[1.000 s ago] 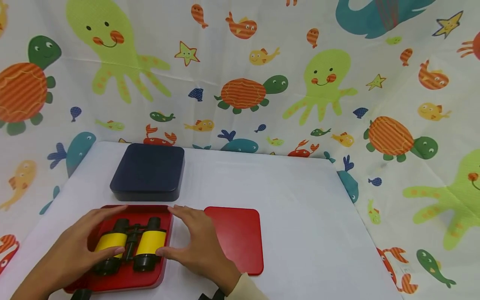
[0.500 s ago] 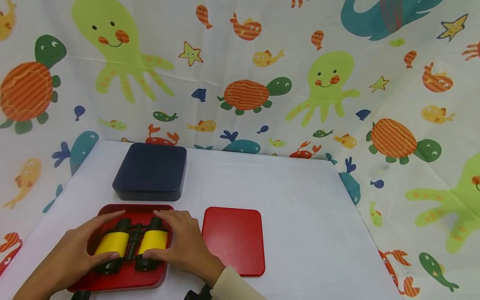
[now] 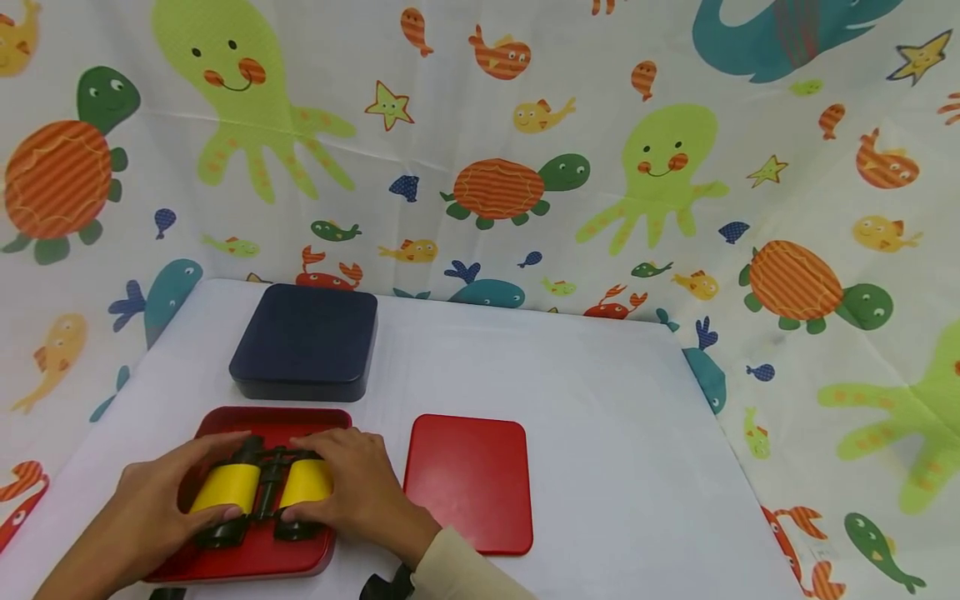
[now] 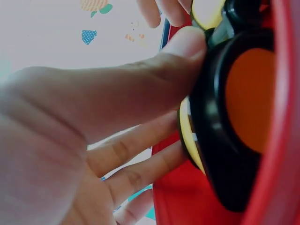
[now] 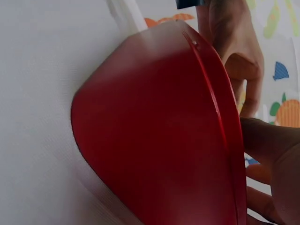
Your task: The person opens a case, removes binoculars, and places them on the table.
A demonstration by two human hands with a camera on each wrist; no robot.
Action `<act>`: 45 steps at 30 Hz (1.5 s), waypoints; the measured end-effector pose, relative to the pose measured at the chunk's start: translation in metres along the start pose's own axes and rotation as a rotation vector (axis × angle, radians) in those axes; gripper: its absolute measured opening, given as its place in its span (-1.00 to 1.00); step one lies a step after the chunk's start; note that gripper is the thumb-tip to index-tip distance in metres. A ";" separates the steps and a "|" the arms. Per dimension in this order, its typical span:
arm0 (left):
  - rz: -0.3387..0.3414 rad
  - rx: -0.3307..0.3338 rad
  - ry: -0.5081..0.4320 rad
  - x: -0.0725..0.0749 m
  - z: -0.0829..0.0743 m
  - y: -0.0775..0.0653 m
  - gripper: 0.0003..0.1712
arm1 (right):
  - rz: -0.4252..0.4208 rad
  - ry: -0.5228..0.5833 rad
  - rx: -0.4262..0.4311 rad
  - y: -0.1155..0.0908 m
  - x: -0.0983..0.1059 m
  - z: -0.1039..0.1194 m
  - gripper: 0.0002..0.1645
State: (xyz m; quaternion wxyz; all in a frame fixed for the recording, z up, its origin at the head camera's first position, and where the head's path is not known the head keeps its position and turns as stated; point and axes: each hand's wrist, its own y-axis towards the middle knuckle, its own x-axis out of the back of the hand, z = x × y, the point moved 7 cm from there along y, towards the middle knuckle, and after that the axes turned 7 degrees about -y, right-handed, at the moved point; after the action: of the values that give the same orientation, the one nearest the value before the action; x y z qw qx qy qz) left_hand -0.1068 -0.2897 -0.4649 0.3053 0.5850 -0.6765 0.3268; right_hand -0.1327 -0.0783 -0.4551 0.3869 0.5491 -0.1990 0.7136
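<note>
Black-and-yellow binoculars lie in an open red box at the lower left of the head view. My left hand holds the left barrel, thumb near the large lens end and fingers round the outer side. On the other barrel, my right hand grips in the same way, its fingers hiding the upper part. The left wrist view shows the left thumb against the black lens rim, with an orange-tinted lens. From the right wrist, the box wall hides the binoculars; part of the right hand shows beyond it.
A flat red lid-like panel lies right of the box. Behind the box stands a dark navy case. All rest on a white table, with a sea-animal printed cloth hanging behind.
My right hand has moved left from the box's right edge and closed round the right barrel. The left fingers have come down onto the left barrel. The binoculars remain in the box.
</note>
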 end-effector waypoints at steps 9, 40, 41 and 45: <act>0.027 0.027 0.034 0.001 0.006 -0.004 0.24 | -0.005 -0.005 0.004 0.004 0.001 0.001 -0.25; 0.104 0.005 0.188 0.000 -0.011 0.008 0.03 | 0.171 -0.138 0.043 0.021 0.004 -0.004 -0.23; 0.108 0.004 0.172 0.000 -0.010 0.008 0.03 | 0.184 -0.118 0.052 0.020 0.004 -0.005 -0.23; 0.150 -0.002 0.093 0.001 -0.003 0.003 0.02 | 0.220 -0.059 0.101 0.018 0.004 -0.010 -0.25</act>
State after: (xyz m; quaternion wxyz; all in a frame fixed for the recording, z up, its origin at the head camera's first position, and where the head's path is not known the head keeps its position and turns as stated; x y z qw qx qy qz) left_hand -0.1102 -0.2878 -0.4622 0.3117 0.5168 -0.7038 0.3749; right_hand -0.1535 -0.0812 -0.4525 0.2721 0.5636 -0.2329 0.7444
